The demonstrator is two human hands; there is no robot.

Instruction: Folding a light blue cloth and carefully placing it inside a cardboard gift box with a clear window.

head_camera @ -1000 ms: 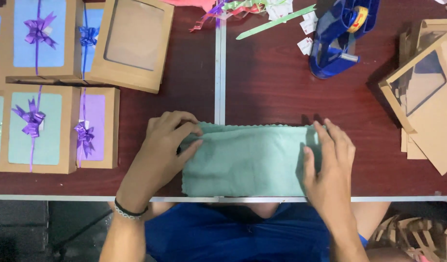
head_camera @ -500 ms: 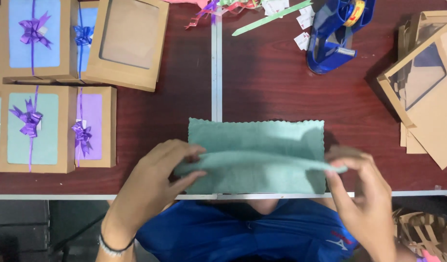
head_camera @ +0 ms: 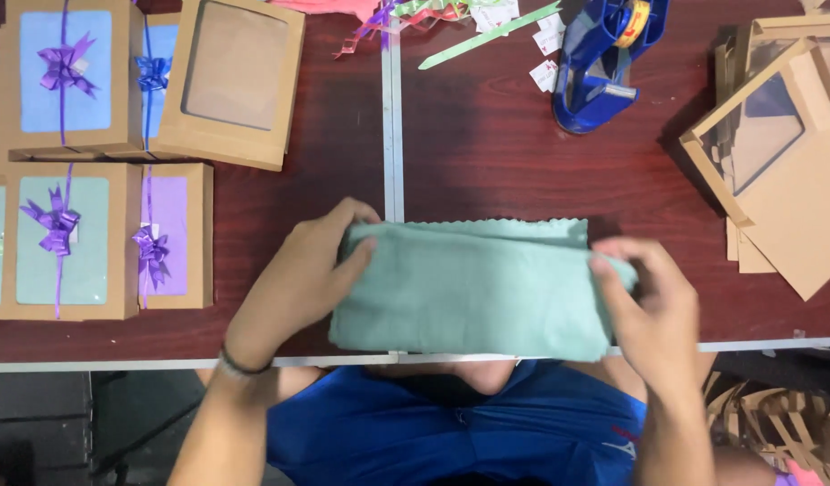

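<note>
Your left hand (head_camera: 298, 274) lies over the left end of the folded green cloth (head_camera: 473, 288), fingers laid flat across its upper left corner and thumb tucked out of sight, so the grip looks pressed down on the fabric rather than pinching it, though the fold hides the underside. Your right hand (head_camera: 654, 301) has the right end of the cloth, its grip pinching the top layer between thumb and fingertips at the upper right corner. The cloth sits on the dark red desk (head_camera: 487, 144) at its near edge, straight in front of you, folded into a wide band with a scalloped strip showing along its far side. It crosses the metal seam (head_camera: 392, 135) that runs down the desk.

To your left, well apart from the cloth, lie flat brown gift boxes (head_camera: 68, 243) with clear windows and purple ribbon bows, and one bare windowed box (head_camera: 235, 76) tilted on top of them. At the far side stands a blue tape dispenser (head_camera: 604, 54), near loose ribbon scraps (head_camera: 415, 13). On your right is a stack of unfilled window boxes (head_camera: 784, 153).
</note>
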